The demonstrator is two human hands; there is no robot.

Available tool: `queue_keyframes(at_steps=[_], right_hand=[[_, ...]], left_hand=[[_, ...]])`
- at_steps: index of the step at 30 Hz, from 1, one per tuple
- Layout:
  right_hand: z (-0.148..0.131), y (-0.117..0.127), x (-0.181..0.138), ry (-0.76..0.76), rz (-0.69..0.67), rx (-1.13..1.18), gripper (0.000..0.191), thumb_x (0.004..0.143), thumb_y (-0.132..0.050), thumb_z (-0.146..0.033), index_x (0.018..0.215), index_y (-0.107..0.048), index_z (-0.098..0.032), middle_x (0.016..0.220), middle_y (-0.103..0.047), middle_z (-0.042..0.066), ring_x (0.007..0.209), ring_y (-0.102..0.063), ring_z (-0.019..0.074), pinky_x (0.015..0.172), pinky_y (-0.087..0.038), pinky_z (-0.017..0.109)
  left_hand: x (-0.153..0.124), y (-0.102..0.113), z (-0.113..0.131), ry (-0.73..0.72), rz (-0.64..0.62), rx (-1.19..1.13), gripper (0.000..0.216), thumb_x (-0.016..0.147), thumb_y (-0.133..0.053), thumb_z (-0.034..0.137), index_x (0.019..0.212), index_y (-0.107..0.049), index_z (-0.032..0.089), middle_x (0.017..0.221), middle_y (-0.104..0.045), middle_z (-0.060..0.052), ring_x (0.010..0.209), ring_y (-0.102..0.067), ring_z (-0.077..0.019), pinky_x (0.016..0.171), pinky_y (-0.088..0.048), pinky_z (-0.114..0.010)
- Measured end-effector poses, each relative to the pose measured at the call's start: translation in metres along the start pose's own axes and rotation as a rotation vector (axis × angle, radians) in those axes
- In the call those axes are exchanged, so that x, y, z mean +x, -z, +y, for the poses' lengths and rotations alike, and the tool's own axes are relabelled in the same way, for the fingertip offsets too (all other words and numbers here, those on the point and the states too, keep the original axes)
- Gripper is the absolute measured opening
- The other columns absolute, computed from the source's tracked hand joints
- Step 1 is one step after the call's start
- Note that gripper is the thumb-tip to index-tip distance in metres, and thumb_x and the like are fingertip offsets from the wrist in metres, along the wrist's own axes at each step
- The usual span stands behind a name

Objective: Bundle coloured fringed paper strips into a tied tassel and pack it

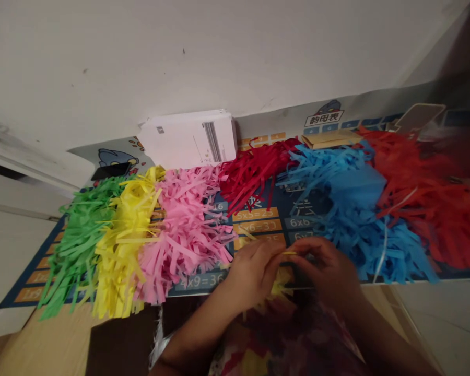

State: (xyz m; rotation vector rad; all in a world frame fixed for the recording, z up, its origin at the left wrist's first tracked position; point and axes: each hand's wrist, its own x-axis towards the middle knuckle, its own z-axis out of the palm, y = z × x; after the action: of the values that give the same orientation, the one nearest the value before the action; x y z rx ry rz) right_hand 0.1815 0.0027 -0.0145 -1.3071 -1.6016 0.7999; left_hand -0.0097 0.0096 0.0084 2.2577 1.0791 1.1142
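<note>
My left hand (253,271) is closed, its fingers pinching a yellow paper tassel (281,284) near the table's front edge. The fingers of my right hand (327,269) are curled around the twisted end of the same tassel, fingertips pressed together. A thin yellow bit shows between both hands, while the yellow fringe hangs below them, partly hidden by my wrists. A heap of pink paper tassels (188,224) lies just left of my left hand. Blue paper tassels (348,193) lie beyond my right hand. Dark red tassels (254,169) sit farther back between them.
Yellow (127,224) and green tassels (86,219) lie at left, bright red ones (426,193) at right. A white box (188,138) stands against the wall. A dark phone-like slab (112,171) and a tan folded piece (331,139) lie at the back. A printed multiplication mat (201,282) covers the table.
</note>
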Motion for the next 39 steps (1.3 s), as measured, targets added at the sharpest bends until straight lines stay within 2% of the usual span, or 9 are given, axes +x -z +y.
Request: queue_keyframes(at_steps=[5, 10, 14, 18, 22, 27, 33, 35, 39], right_hand=[[0.000, 0.009, 0.005, 0.059, -0.135, -0.005, 0.009, 0.088, -0.068, -0.030, 0.093, -0.075, -0.028, 0.087, -0.076, 0.000, 0.080, -0.072, 0.0171, 0.073, -0.058, 0.026], [-0.001, 0.005, 0.006, 0.122, -0.071, 0.002, 0.009, 0.088, -0.068, -0.027, 0.092, -0.076, -0.029, 0.088, -0.075, 0.000, 0.080, -0.071, 0.0170, 0.072, -0.058, 0.026], [0.000, -0.001, 0.003, 0.037, -0.022, 0.057, 0.006, 0.085, -0.071, -0.028, 0.090, -0.074, -0.028, 0.083, -0.074, 0.000, 0.076, -0.069, 0.0167, 0.070, -0.058, 0.027], [0.005, 0.000, 0.002, -0.164, -0.073, 0.263, 0.012, 0.080, -0.077, -0.033, 0.088, -0.073, -0.024, 0.083, -0.074, 0.003, 0.074, -0.070, 0.0174, 0.067, -0.059, 0.027], [0.006, 0.000, 0.002, -0.163, -0.063, 0.329, 0.007, 0.080, -0.077, -0.029, 0.078, -0.073, -0.024, 0.081, -0.072, 0.003, 0.075, -0.069, 0.0171, 0.066, -0.058, 0.026], [0.005, -0.001, 0.002, -0.072, -0.034, 0.344, 0.006, 0.078, -0.079, -0.025, 0.075, -0.074, -0.025, 0.078, -0.071, 0.001, 0.075, -0.067, 0.0159, 0.070, -0.055, 0.026], [0.007, 0.008, 0.004, -0.090, -0.203, 0.466, 0.015, 0.079, -0.078, -0.032, 0.070, -0.069, -0.022, 0.075, -0.066, 0.001, 0.072, -0.063, 0.0160, 0.065, -0.051, 0.027], [0.005, 0.011, 0.002, -0.080, -0.168, 0.385, 0.015, 0.081, -0.076, -0.032, 0.071, -0.069, -0.022, 0.079, -0.068, 0.002, 0.075, -0.064, 0.0170, 0.070, -0.053, 0.028], [-0.003, 0.011, -0.005, -0.004, -0.073, 0.203, 0.010, 0.084, -0.073, -0.028, 0.076, -0.070, -0.024, 0.083, -0.072, 0.003, 0.079, -0.068, 0.0180, 0.074, -0.055, 0.029]], left_hand=[[0.004, 0.003, -0.004, 0.010, -0.034, -0.063, 0.009, 0.095, -0.058, 0.016, 0.098, -0.066, 0.018, 0.086, -0.074, -0.005, 0.078, -0.069, -0.0159, 0.071, -0.055, -0.026], [0.004, -0.003, -0.006, 0.102, -0.012, -0.094, 0.007, 0.092, -0.061, 0.017, 0.091, -0.068, 0.018, 0.082, -0.075, -0.004, 0.074, -0.070, -0.0153, 0.069, -0.053, -0.025], [0.003, -0.008, -0.006, 0.136, 0.034, -0.118, 0.007, 0.092, -0.062, 0.019, 0.089, -0.069, 0.019, 0.081, -0.075, -0.003, 0.072, -0.071, -0.0148, 0.069, -0.053, -0.024], [0.002, -0.008, -0.007, 0.177, 0.054, -0.168, 0.006, 0.091, -0.065, 0.022, 0.087, -0.069, 0.019, 0.078, -0.075, -0.002, 0.070, -0.071, -0.0141, 0.066, -0.052, -0.023], [0.001, -0.006, -0.006, 0.184, 0.009, -0.209, 0.008, 0.092, -0.062, 0.021, 0.089, -0.068, 0.019, 0.078, -0.074, -0.002, 0.070, -0.070, -0.0142, 0.066, -0.051, -0.023], [0.002, -0.005, -0.004, 0.108, -0.069, -0.233, 0.013, 0.092, -0.065, 0.028, 0.100, -0.068, 0.017, 0.088, -0.076, -0.006, 0.080, -0.072, -0.0170, 0.072, -0.052, -0.025], [0.001, 0.002, -0.003, 0.099, -0.131, -0.235, 0.010, 0.092, -0.065, 0.026, 0.092, -0.070, 0.018, 0.082, -0.075, -0.003, 0.076, -0.071, -0.0148, 0.070, -0.052, -0.023], [0.000, 0.004, -0.003, 0.083, -0.085, -0.190, 0.010, 0.093, -0.064, 0.026, 0.095, -0.069, 0.018, 0.088, -0.076, -0.005, 0.083, -0.071, -0.0164, 0.074, -0.055, -0.025], [-0.002, -0.001, -0.001, -0.118, 0.087, -0.080, 0.011, 0.091, -0.065, 0.023, 0.101, -0.069, 0.019, 0.100, -0.076, -0.007, 0.096, -0.070, -0.0184, 0.093, -0.055, -0.035]])
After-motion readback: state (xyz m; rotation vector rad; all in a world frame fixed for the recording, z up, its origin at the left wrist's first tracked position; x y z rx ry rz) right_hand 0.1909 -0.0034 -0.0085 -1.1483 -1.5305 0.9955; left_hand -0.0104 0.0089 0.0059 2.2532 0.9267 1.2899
